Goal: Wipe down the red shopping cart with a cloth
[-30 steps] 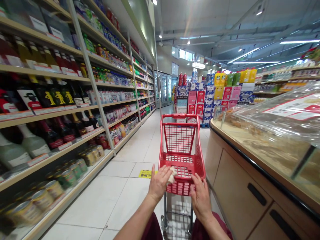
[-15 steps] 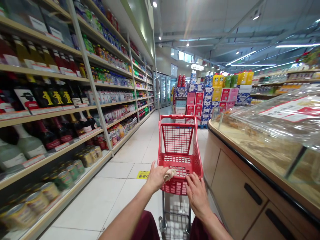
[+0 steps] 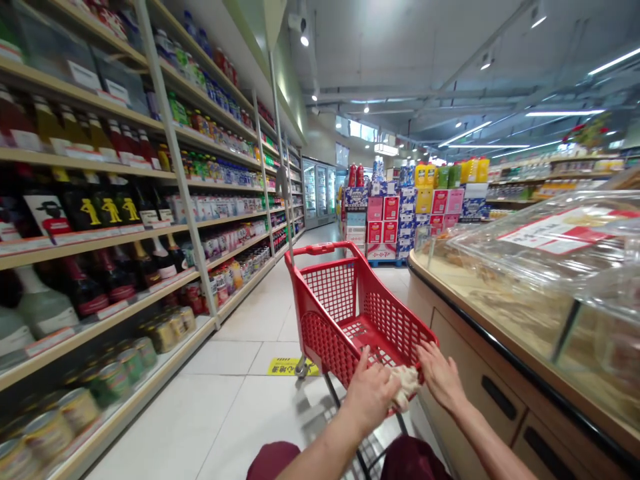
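It's a supermarket, no mistaking it: shelves [image 3: 100,243] packed tight up the left side, bottles [image 3: 111,207] row upon row, cans [image 3: 79,409] along the bottom, price labels [image 3: 47,343] running beneath the goods! Straight ahead, stacked cartons [image 3: 391,208] topped with yellow jugs [image 3: 425,175] are piled high, and beyond them to the left stand the glass-door coolers [image 3: 320,190]. Here in front, a red shopping cart [image 3: 325,339] with a yellow notice [image 3: 281,367] on the tiled floor [image 3: 215,420] beside it, and away to the right, more stocked racks [image 3: 560,177] under the shop's strip lights [image 3: 565,113]!
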### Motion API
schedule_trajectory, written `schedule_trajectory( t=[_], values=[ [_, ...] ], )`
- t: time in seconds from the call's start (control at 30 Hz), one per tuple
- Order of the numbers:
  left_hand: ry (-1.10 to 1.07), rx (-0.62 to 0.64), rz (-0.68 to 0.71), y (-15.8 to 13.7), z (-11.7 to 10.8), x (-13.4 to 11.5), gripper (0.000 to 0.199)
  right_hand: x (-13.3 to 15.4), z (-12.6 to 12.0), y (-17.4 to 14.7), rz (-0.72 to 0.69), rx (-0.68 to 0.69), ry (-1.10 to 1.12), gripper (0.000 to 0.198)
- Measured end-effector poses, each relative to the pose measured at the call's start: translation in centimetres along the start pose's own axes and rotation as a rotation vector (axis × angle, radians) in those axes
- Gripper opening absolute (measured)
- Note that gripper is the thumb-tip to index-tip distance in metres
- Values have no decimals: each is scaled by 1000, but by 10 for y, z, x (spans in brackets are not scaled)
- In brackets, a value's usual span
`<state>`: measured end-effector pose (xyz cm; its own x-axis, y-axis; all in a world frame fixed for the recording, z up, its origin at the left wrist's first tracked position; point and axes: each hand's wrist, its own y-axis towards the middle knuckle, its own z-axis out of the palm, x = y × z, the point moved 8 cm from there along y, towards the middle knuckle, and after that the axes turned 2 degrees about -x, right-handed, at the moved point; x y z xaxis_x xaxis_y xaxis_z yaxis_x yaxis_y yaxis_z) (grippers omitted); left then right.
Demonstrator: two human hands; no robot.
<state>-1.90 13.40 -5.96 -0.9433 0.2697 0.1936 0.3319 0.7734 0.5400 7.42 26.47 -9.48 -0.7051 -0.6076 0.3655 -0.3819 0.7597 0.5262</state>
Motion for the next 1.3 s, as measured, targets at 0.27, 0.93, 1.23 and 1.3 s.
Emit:
schedule_trajectory(
  t=[0.27, 0.93, 1.23, 1.3],
  values=[
    [125, -163, -396, -37, -35, 121, 27, 61, -1, -40, -91, -73, 64, 45],
    [220, -163, -147, -48, -53, 101, 31, 111, -2, -30, -204, -139, 8, 36],
    [378, -224, -504, -85, -109, 176, 33, 116, -8, -30, -161, -157, 52, 33],
    [313, -209, -379, -75, -91, 149, 33, 125, -6, -28, -165, -179, 71, 33]
  ],
)
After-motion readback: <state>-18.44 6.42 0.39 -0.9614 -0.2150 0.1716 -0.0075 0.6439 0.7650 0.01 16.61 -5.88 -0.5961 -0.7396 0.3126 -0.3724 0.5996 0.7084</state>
